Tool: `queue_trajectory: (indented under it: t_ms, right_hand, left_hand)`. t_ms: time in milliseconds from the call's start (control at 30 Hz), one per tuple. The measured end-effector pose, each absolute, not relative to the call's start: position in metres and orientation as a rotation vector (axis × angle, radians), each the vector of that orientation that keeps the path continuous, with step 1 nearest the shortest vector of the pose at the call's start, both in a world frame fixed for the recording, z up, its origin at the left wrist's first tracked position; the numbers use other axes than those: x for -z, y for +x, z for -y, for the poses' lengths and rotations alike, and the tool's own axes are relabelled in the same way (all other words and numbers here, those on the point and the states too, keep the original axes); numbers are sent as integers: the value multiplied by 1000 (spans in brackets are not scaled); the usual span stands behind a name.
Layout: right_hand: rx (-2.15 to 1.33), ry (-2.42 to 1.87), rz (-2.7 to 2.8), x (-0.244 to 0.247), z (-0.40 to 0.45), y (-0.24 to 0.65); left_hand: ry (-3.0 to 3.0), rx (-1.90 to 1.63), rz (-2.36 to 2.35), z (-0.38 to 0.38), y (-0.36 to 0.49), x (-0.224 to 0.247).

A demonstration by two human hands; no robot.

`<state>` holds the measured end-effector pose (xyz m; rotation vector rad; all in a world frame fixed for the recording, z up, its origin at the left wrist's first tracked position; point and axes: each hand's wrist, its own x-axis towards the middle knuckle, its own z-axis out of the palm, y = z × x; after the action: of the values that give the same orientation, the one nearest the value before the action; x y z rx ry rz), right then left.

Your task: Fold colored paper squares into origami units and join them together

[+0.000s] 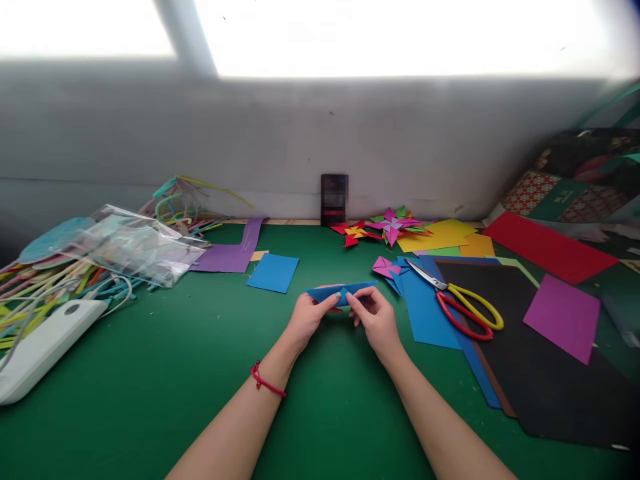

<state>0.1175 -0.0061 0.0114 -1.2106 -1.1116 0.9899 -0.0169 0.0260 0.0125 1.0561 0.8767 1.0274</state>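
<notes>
Between my two hands is a folded piece of blue paper (356, 289), held a little above the green table, its long edge pointing right. My left hand (309, 317) grips its left part, thumb on top near the middle. With thumb and fingers, my right hand (376, 317) pinches the paper just right of that thumb. A flat blue paper square (273, 273) lies beyond my left hand. Close past my right hand sit a folded pink paper piece (386, 267) and a folded blue piece (396, 283). The fingers under the paper are partly hidden.
Scissors (450, 297) with red and yellow handles rest on blue and black sheets (545, 347) at right. Folded paper stars (393, 225) and a phone (335, 199) are at the back. Pipe cleaners, a clear plastic bag (145, 247) and a white power strip (53, 350) occupy the left.
</notes>
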Motion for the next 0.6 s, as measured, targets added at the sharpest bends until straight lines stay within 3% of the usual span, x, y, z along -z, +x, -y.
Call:
queue_trajectory:
  t_ms: [600]
  right_hand:
    - [-873, -1312, 1083, -9, 6, 119]
  left_hand:
    - [1014, -958, -856, -29, -17, -10]
